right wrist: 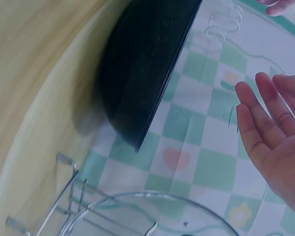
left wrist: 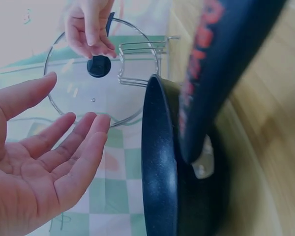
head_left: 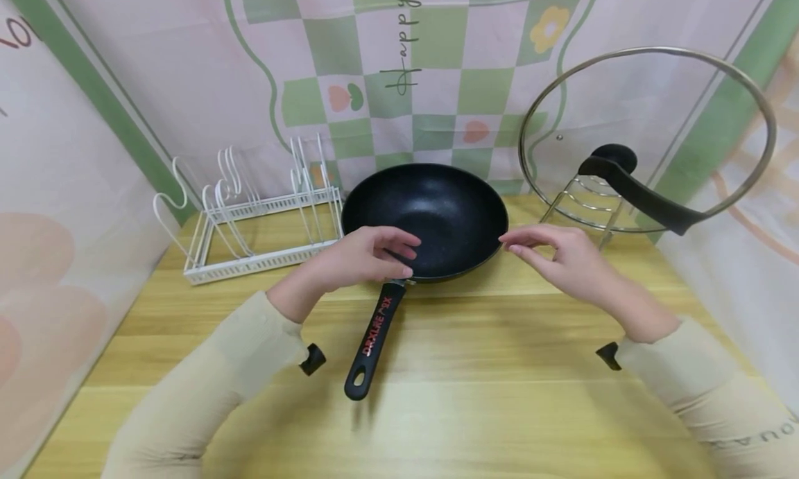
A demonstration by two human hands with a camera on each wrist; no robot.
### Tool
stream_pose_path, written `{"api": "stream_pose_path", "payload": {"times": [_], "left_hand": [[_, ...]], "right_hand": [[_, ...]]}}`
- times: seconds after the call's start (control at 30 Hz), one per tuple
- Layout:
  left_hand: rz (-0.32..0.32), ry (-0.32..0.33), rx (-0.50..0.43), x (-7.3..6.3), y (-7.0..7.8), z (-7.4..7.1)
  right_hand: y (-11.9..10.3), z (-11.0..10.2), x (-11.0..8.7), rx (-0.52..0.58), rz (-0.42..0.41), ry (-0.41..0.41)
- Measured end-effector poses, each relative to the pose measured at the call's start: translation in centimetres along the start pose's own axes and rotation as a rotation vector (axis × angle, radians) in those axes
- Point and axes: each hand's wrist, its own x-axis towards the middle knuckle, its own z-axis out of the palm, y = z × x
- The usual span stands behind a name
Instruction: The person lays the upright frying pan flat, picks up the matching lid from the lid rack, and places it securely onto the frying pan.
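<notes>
A black wok (head_left: 431, 215) sits on the wooden table, its handle (head_left: 374, 340) with red lettering pointing toward me. My left hand (head_left: 368, 257) hovers over the wok's near left side, close above where the handle joins. In the left wrist view its fingers (left wrist: 71, 162) are spread and loosely bent, with nothing between them. My right hand (head_left: 562, 260) is at the wok's right rim, fingers relaxed and holding nothing, as the right wrist view also shows (right wrist: 280, 128). Behind it, a glass lid (head_left: 674, 132) with a metal rim and black handle stands upright on a wire stand (head_left: 587, 202).
A white wire rack (head_left: 262, 260) with upright dividers stands left of the wok. Behind everything hangs a green-and-white checked cloth (head_left: 437, 42). The wooden table (head_left: 474, 396) extends toward me, and patterned cloth (head_left: 50, 257) borders its left side.
</notes>
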Motion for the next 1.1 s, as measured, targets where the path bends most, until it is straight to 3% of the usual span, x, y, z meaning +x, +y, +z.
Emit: {"api": "stream_pose_path", "payload": {"times": [0.2, 0.47, 0.67, 0.8, 1.1], "left_hand": [[0.038, 0.033, 0.056, 2.1, 1.0, 0.4], [0.146, 0.096, 0.072, 5.0, 1.6, 1.5], [0.221, 0.124, 0.066, 7.3, 2.3, 2.3], [0.224, 0.143, 0.038, 8.6, 2.6, 2.7], [0.224, 0.246, 0.029, 11.5, 2.9, 3.3]], "right_hand": [[1.1, -0.8, 0.1, -0.073, -0.027, 0.051], [2.6, -1.5, 0.3, -0.172, -0.064, 0.117], [3.5, -2.1, 0.0, -0.243, 0.058, 0.136], [4.2, -2.3, -0.2, -0.273, 0.143, 0.154], [6.5, -2.8, -0.7, -0.343, 0.24, 0.21]]}}
